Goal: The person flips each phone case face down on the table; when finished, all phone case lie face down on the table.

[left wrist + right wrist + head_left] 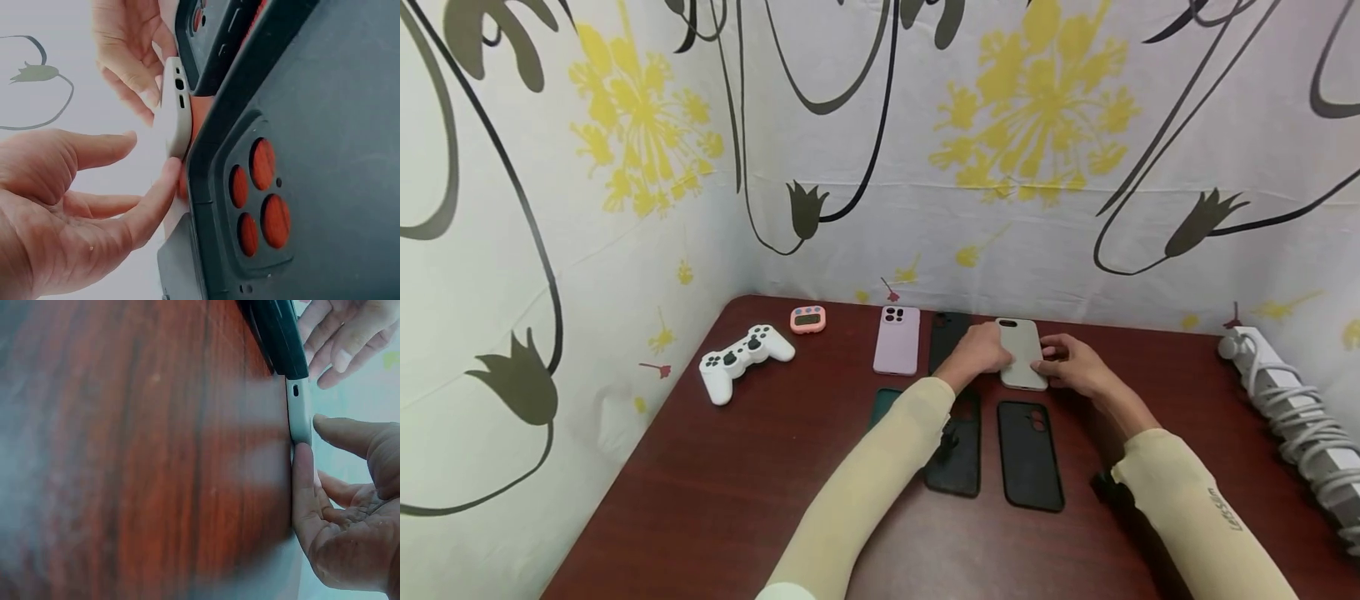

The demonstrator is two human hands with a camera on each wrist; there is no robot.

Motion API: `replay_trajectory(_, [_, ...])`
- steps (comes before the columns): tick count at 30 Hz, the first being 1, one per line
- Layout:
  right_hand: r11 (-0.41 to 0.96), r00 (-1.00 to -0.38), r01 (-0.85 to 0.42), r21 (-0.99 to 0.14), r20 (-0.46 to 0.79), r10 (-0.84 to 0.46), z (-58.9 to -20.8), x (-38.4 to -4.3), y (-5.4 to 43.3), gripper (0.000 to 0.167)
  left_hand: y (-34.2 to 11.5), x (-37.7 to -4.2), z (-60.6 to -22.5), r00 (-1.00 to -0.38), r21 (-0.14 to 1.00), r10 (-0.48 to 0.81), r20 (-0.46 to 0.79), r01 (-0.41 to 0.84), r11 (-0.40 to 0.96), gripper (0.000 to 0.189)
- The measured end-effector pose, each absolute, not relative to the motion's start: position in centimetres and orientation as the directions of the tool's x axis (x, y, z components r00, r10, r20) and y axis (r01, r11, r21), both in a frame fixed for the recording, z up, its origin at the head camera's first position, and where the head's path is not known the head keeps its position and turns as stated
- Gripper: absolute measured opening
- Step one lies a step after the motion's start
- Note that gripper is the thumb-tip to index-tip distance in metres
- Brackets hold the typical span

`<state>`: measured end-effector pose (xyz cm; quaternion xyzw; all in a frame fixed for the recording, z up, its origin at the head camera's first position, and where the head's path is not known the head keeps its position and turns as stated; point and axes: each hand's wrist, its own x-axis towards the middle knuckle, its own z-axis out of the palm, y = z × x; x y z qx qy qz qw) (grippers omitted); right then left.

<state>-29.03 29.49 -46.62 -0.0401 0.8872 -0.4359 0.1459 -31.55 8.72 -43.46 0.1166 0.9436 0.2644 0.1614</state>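
Observation:
A cream phone case (1021,354) lies at the back of the table, its camera cutout toward the wall. On its left side is my left hand (981,348); a fingertip (172,169) touches the case edge while the thumb is spread apart from it. My right hand (1075,364) is at the opposite side, one fingertip (303,453) against the case edge and the thumb close over it. Left of the cream case, a dark phone case (946,327) is partly hidden by my left hand. A black phone case (1032,457) lies just in front.
Another black phone case (962,467) and a green one (884,404) are partly covered by my left forearm. Further left are a lilac phone case (896,342), a pink timer (808,320) and a white game controller (741,358). A cord-wrapped power strip (1292,412) lines the right side.

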Motion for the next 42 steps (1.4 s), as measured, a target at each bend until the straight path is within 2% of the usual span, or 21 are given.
replay_trajectory(3, [0.613,-0.955,0.058,-0.788,-0.222,-0.195,-46.6,-28.8,29.5,0.075,8.7,-31.8,-43.8,-0.915,0.527,0.319,-0.246,0.15,0.837,0.023])
replay_trajectory(5, [0.599,-0.959,0.058,-0.799,-0.211,-0.189,-46.7,-28.6,29.6,0.074,9.0,-32.8,-45.4,-0.918,0.505,0.325,-0.228,0.174,0.845,0.026])
replay_trajectory(8, [0.57,-0.968,0.049,-0.82,-0.179,-0.174,-47.2,-28.1,29.6,0.07,8.4,-32.7,-45.5,-0.913,0.512,0.352,-0.206,0.206,0.834,0.024])
replay_trajectory(10, [0.544,-0.974,0.052,-0.837,-0.164,-0.158,-47.5,-27.6,29.6,0.067,7.7,-31.9,-45.1,-0.913,0.529,0.37,-0.173,0.231,0.817,0.033])
replay_trajectory(12, [0.526,-0.978,0.053,-0.849,-0.15,-0.144,-47.7,-26.9,29.5,0.062,6.6,-30.2,-43.5,-0.899,0.578,0.408,-0.162,0.249,0.777,0.053])
replay_trajectory(14, [0.504,-0.981,0.062,-0.862,-0.145,-0.128,-47.8,-26.2,29.4,0.058,5.9,-29.1,-43.1,-0.889,0.611,0.437,-0.139,0.27,0.744,0.064])
replay_trajectory(17, [0.488,-0.98,0.08,-0.869,-0.158,-0.121,-47.7,-25.2,29.4,0.055,5.2,-27.6,-42.6,-0.865,0.648,0.485,-0.127,0.298,0.701,0.069])
replay_trajectory(24, [0.497,-0.954,0.147,-0.855,-0.256,-0.158,-46.5,-22.6,29.5,0.061,4.7,-24.6,-42.1,-0.825,0.665,0.539,-0.17,0.308,0.681,0.069])
replay_trajectory(29, [0.527,-0.935,0.196,-0.827,-0.32,-0.155,-45.5,-20.3,29.2,0.064,3.9,-22.3,-41.5,-0.795,0.697,0.558,-0.24,0.259,0.669,0.073])
replay_trajectory(34, [0.523,-0.924,0.24,-0.818,-0.358,-0.137,-45.0,-18.0,28.7,0.064,2.8,-20.1,-41.2,-0.769,0.779,0.573,-0.283,0.164,0.605,0.074])
replay_trajectory(42, [0.433,-0.9,0.329,-0.839,-0.417,-0.126,-45.7,-15.3,29.2,0.064,2.0,-17.0,-42.4,-0.712,0.874,0.606,-0.354,-0.02,0.486,0.084])
